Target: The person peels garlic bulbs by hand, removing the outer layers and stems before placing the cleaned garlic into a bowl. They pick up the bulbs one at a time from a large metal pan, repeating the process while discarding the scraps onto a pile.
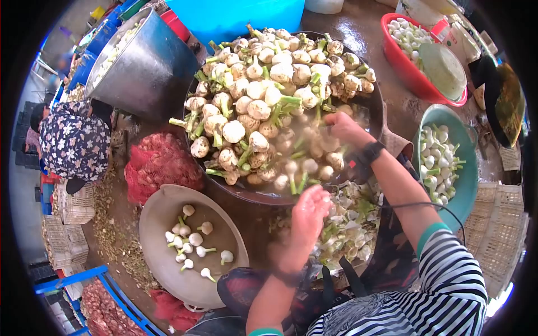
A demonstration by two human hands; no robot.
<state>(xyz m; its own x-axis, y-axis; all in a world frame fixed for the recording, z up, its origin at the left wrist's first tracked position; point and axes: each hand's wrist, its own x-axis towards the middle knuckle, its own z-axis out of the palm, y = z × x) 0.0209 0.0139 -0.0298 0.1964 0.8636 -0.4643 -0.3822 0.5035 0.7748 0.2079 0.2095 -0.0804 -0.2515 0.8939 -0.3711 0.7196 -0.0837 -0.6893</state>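
A wide dark tub [241,193] holds muddy water and a heap of garlic bulbs [246,109] with short green stems, many of them streaked with dirt. My right hand [348,130] reaches over the water among the bulbs, its fingers bent downward; what its fingertips hold, if anything, is hidden. Near the tub's front rim is my left hand [310,215], raised with its fingers partly curled and slightly blurred; nothing can be made out in it. Peeled skins [350,229] lie in a pile beneath and between my arms.
A grey basin [151,224] with several white bulbs stands at the lower left, beside a red net sack [162,168]. A green basin [468,168] and a red basin [403,73] hold bulbs at the right. Another person [75,140] is at the far left.
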